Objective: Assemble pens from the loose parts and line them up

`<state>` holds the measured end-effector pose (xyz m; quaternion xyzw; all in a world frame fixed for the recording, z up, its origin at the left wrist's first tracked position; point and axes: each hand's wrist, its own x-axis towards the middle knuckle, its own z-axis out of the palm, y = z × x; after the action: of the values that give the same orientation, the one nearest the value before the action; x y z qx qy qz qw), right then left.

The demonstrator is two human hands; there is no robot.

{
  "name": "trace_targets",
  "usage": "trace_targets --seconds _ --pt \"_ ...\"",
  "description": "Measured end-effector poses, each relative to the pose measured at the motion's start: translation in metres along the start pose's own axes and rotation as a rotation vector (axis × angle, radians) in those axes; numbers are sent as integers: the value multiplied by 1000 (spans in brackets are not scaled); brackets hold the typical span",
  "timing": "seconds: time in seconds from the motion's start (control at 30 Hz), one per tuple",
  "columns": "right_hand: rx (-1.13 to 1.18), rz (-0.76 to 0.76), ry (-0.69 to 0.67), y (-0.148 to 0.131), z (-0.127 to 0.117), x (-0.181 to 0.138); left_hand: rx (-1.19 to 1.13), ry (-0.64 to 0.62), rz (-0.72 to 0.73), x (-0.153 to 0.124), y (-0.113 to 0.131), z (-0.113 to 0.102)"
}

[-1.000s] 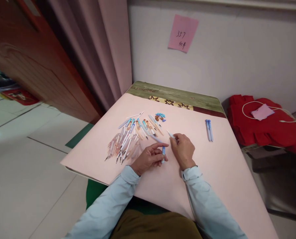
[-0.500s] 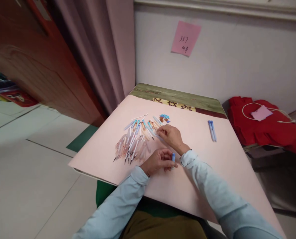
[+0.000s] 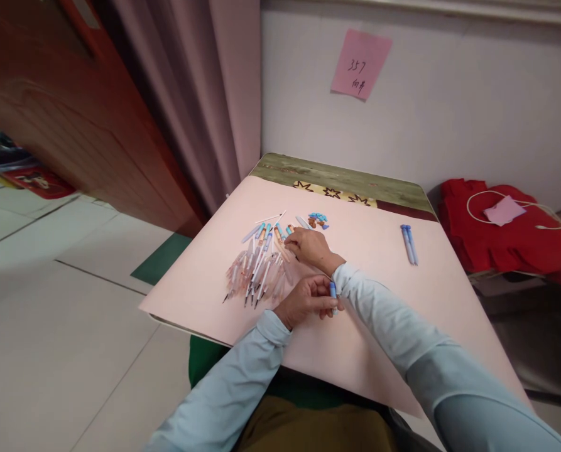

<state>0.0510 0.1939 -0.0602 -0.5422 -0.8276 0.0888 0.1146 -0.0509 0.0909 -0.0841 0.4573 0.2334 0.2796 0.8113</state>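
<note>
My left hand [image 3: 308, 301] is closed around a short blue pen part [image 3: 333, 290], held upright just above the near part of the table. My right hand [image 3: 314, 250] reaches over the right edge of a group of pen parts, its fingers bent and drawn together at the coloured barrels [image 3: 268, 237]. What lies between those fingertips is hidden. Below and left of it is a loose heap of clear pen tubes and white refills [image 3: 256, 276]. Small blue and brown pieces [image 3: 318, 220] lie beyond the right hand.
Two blue pens [image 3: 409, 245] lie side by side at the right of the pink-covered table [image 3: 379, 314]. A red cloth [image 3: 463, 220] with a white cord is beyond the table's right edge. A wall with a pink note [image 3: 361, 64] stands behind; a wooden door [image 3: 96, 125] is left.
My right hand has moved left and slightly up, further over the coloured pen barrels. My left hand keeps its hold on the blue pen part. The view has shifted slightly.
</note>
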Motion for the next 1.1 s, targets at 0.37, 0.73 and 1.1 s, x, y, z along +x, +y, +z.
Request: trace_targets --seconds 0.37,0.73,1.1 --pt "24 -14 17 9 -7 -12 -64 -74 -33 -2 3 1" --pt "73 -67 55 10 0 -23 -77 -196 -108 -5 6 0" --pt "39 -175 -37 -6 1 -7 -105 -312 -211 -6 6 -1"
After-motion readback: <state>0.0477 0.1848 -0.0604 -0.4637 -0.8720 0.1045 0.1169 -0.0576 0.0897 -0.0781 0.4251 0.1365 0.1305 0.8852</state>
